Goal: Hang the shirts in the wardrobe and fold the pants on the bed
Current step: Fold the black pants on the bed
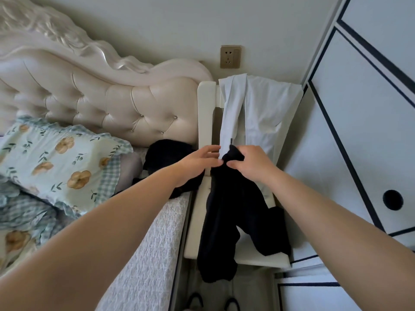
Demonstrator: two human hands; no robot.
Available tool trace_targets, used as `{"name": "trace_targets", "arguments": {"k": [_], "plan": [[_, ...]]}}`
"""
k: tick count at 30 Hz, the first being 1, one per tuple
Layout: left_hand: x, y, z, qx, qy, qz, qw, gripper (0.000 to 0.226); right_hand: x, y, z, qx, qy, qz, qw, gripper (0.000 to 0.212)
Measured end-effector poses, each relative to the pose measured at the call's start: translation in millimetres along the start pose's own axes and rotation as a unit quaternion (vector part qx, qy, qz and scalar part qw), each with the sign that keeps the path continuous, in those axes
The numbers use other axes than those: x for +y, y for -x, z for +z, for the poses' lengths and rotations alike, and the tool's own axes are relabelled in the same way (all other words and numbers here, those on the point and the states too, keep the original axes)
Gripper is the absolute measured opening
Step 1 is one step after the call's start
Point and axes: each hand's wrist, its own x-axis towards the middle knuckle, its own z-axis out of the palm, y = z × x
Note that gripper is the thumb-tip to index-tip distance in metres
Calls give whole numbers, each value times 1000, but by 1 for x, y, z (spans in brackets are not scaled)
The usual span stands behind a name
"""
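Black fabric, matte and unpatterned, makes up the garment under handling: the black garment is bunched at its top and falls in two leg-like lengths. It is draped down the seat of a white chair, with one length hanging past the seat's front edge toward the floor and the other lying crumpled on the seat's right side.

The bunched top is gripped by the right hand, whose fingers are curled round the fabric. The left hand is held just beside it with fingers fairly straight and narrowly spread. Their tips are at the bunched fabric, but whether they pinch it cannot be told.

A white garment is hung over the chair back, directly behind both hands. A second dark garment is heaped on the bed against the tufted headboard, near the left wrist.

The chair is confined in a narrow gap. The mattress edge is close on its left and the wardrobe door close on its right. Open floor is seen only in front of the chair. More of the bed's surface to the left is taken up by a floral pillow.
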Motion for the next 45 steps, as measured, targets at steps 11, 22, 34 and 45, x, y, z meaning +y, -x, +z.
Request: {"name": "trace_targets", "arguments": {"k": [11,22,34,45], "plan": [[-2,-21,32,-76,170,-73,980,30,4,5,-17,59,-64,-50,995,15],[0,-22,16,-50,162,-53,984,22,64,31,0,-131,65,54,988,34],[16,-6,-36,-65,-5,-17,998,31,108,32,23,-112,335,-27,935,24],[29,17,-77,55,-41,44,997,25,129,18,16,-133,333,72,931,36]]}}
